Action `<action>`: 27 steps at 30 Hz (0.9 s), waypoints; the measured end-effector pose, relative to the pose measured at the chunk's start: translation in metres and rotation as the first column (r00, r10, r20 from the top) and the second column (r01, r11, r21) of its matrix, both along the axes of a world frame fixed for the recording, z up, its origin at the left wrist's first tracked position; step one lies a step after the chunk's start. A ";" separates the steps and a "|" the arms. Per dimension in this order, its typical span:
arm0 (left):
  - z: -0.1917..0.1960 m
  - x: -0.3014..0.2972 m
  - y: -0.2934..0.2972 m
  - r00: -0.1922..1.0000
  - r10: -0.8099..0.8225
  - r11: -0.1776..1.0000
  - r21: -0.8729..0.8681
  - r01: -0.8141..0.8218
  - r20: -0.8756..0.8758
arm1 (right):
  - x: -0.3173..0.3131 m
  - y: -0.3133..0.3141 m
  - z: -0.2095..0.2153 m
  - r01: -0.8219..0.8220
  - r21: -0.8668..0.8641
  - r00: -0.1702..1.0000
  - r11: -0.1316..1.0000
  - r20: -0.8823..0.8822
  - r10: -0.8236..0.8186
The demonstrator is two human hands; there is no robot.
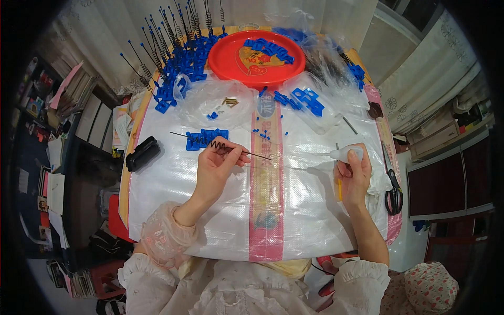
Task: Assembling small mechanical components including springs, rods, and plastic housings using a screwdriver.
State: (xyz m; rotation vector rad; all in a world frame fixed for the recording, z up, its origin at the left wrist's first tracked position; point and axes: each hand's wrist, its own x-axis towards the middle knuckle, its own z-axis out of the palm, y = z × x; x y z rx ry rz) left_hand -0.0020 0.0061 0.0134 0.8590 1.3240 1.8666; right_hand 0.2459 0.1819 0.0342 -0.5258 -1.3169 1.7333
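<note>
My left hand (214, 167) pinches a thin black rod with a coiled spring (216, 145) on it. The rod's bare end points right, toward the middle of the table. Just behind that hand lies a row of blue plastic blocks (195, 143). My right hand (355, 178) is closed around a small whitish squeeze bottle (341, 154). Its long thin nozzle points left toward the rod, with a gap between them. A yellow stick (339, 190) shows under the right hand's fingers; I cannot tell whether they hold it.
Behind stands a red tray (220, 68) with blue parts. Upright spring rods in blue bases (184, 68) crowd the far left. Plastic bags (197, 100) hold small pieces. A black case (143, 153) lies left, black scissors (392, 194) right, a grey rod (349, 125) far right.
</note>
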 end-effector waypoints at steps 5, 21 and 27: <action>-0.001 0.000 0.000 1.000 -0.001 1.000 0.009 0.001 -0.002 | -0.002 -0.002 0.004 0.027 0.016 0.999 1.000 0.040 -0.027; 0.000 0.001 0.000 1.000 -0.003 1.000 -0.013 0.002 -0.022 | -0.001 -0.001 -0.001 0.023 -0.019 1.000 1.000 -0.006 -0.023; -0.001 0.000 0.000 1.000 -0.002 1.000 -0.017 0.002 -0.023 | -0.004 -0.003 0.002 0.051 -0.015 0.999 0.999 0.011 -0.050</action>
